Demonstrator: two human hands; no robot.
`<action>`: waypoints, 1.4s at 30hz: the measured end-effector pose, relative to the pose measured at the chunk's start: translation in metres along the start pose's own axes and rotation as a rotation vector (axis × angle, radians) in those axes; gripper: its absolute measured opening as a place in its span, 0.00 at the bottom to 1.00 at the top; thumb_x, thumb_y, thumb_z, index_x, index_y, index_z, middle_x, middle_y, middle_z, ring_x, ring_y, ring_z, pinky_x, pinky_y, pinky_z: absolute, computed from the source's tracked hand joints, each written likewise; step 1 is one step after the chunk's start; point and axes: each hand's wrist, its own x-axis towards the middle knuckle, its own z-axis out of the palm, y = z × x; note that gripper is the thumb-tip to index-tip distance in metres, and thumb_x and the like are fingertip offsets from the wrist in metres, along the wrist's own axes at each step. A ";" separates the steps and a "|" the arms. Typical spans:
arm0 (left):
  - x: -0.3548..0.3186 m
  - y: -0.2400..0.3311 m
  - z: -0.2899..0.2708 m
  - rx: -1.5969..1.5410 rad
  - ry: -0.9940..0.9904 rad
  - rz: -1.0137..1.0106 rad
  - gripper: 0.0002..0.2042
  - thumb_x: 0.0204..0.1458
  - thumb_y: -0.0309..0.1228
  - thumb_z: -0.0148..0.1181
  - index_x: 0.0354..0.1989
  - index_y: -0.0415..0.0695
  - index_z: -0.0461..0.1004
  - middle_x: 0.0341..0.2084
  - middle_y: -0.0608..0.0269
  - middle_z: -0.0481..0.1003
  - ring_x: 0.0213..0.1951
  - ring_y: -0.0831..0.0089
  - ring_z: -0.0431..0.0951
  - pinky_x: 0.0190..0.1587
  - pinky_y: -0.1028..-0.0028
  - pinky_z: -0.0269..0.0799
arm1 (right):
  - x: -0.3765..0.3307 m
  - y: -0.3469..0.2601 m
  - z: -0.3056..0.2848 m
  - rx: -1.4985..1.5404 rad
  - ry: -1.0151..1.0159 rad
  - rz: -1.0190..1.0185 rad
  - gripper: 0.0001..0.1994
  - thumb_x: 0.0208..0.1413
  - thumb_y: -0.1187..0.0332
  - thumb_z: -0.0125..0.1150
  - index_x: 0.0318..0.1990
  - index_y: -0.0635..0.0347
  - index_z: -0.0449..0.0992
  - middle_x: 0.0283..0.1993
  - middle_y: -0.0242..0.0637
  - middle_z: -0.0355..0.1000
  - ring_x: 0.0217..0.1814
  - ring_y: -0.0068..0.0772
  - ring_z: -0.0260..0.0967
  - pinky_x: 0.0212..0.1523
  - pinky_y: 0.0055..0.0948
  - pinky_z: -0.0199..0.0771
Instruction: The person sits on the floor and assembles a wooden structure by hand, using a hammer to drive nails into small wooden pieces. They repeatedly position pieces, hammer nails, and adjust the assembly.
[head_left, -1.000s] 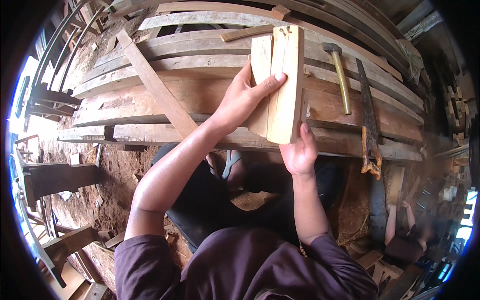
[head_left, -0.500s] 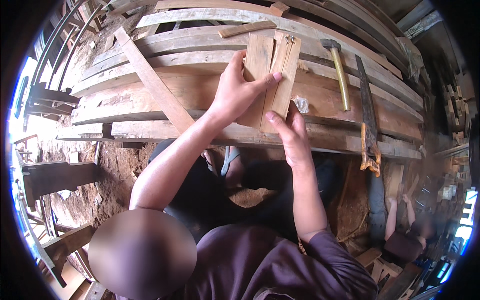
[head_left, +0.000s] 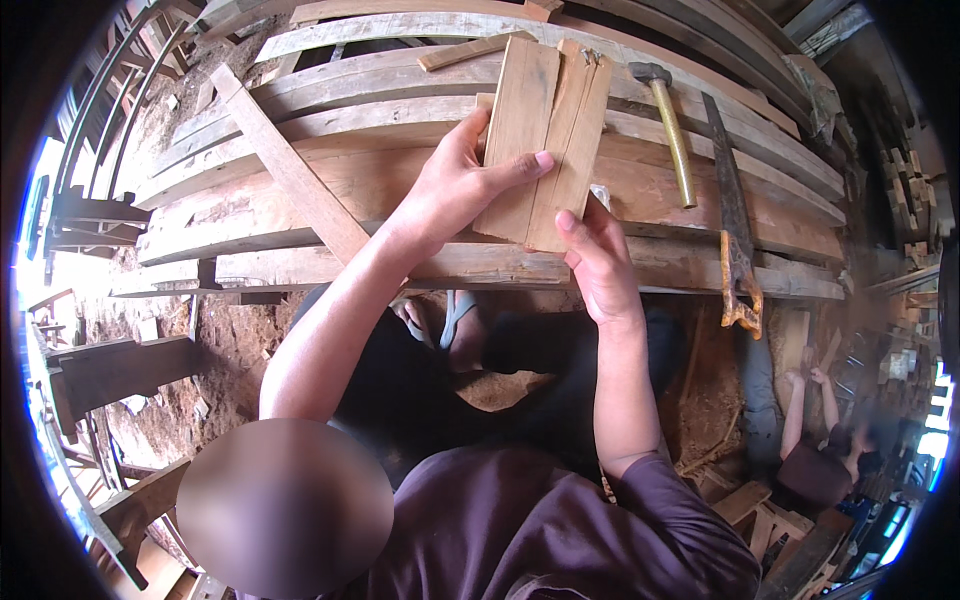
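Note:
Two short wooden boards are held side by side above the bench, upright and tilted slightly to the right. A narrow wedge-shaped gap parts the left board [head_left: 516, 120] from the right board [head_left: 574, 135] toward the top. Small metal nails [head_left: 590, 57] stick out of the right board's top end. My left hand [head_left: 445, 190] grips the left board's edge, its thumb lying across the front near the seam. My right hand [head_left: 603, 262] clasps the lower right corner, thumb in front, fingers hidden behind the wood. A bit of another wood edge shows behind my left fingers.
Long planks form the bench [head_left: 270, 185] before me. On it lie a hammer [head_left: 676, 140] with a yellow handle, a handsaw [head_left: 735, 215], a thin wood strip [head_left: 290, 165] and a short stick [head_left: 475, 52]. Another person [head_left: 815, 465] works at the lower right.
Both hands have lifted the boards slightly up and toward me, so they look a little larger. My grip stays much the same. The view has shifted slightly.

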 end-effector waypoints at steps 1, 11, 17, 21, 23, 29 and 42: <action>0.001 0.000 -0.002 0.034 -0.009 -0.011 0.39 0.59 0.43 0.79 0.73 0.36 0.67 0.56 0.49 0.82 0.56 0.67 0.85 0.59 0.66 0.82 | 0.000 0.000 -0.001 -0.004 -0.024 -0.011 0.34 0.72 0.60 0.70 0.78 0.65 0.66 0.74 0.39 0.73 0.77 0.31 0.66 0.76 0.36 0.64; 0.002 0.003 -0.012 0.505 -0.137 0.279 0.45 0.48 0.40 0.86 0.74 0.42 0.67 0.54 0.45 0.84 0.59 0.52 0.85 0.63 0.60 0.79 | -0.001 0.016 -0.015 -0.077 -0.041 -0.229 0.29 0.70 0.69 0.72 0.74 0.66 0.69 0.74 0.38 0.72 0.78 0.33 0.66 0.77 0.39 0.65; -0.002 0.011 -0.021 0.573 -0.240 0.503 0.27 0.49 0.32 0.79 0.59 0.44 0.78 0.55 0.55 0.85 0.60 0.55 0.86 0.63 0.61 0.81 | 0.012 0.011 -0.027 -0.551 0.008 -0.676 0.24 0.64 0.76 0.72 0.66 0.60 0.75 0.69 0.42 0.76 0.71 0.42 0.75 0.72 0.41 0.72; -0.009 0.013 -0.019 0.711 -0.178 0.735 0.20 0.55 0.24 0.66 0.58 0.40 0.81 0.63 0.53 0.80 0.67 0.54 0.80 0.68 0.58 0.79 | 0.015 -0.007 -0.032 -0.715 0.019 -0.889 0.23 0.58 0.82 0.69 0.61 0.56 0.78 0.65 0.48 0.80 0.67 0.51 0.79 0.67 0.44 0.78; -0.011 0.015 -0.017 0.732 -0.163 0.807 0.23 0.54 0.24 0.67 0.61 0.40 0.80 0.64 0.51 0.79 0.68 0.52 0.79 0.68 0.57 0.78 | 0.014 -0.017 -0.035 -0.817 -0.001 -0.980 0.22 0.58 0.82 0.68 0.60 0.56 0.79 0.65 0.48 0.79 0.65 0.52 0.80 0.64 0.45 0.80; -0.018 0.018 -0.007 0.808 -0.061 0.886 0.23 0.54 0.19 0.64 0.60 0.40 0.80 0.62 0.51 0.79 0.68 0.51 0.79 0.68 0.56 0.78 | 0.005 -0.028 -0.038 -0.910 0.061 -1.089 0.26 0.54 0.89 0.65 0.58 0.55 0.82 0.63 0.49 0.79 0.63 0.51 0.81 0.60 0.43 0.85; -0.009 0.014 -0.013 0.968 -0.007 0.902 0.28 0.48 0.28 0.73 0.62 0.45 0.81 0.67 0.54 0.75 0.70 0.49 0.74 0.69 0.51 0.75 | 0.005 -0.013 -0.040 -0.891 0.098 -1.102 0.26 0.52 0.89 0.67 0.58 0.54 0.84 0.63 0.48 0.79 0.63 0.51 0.82 0.58 0.43 0.86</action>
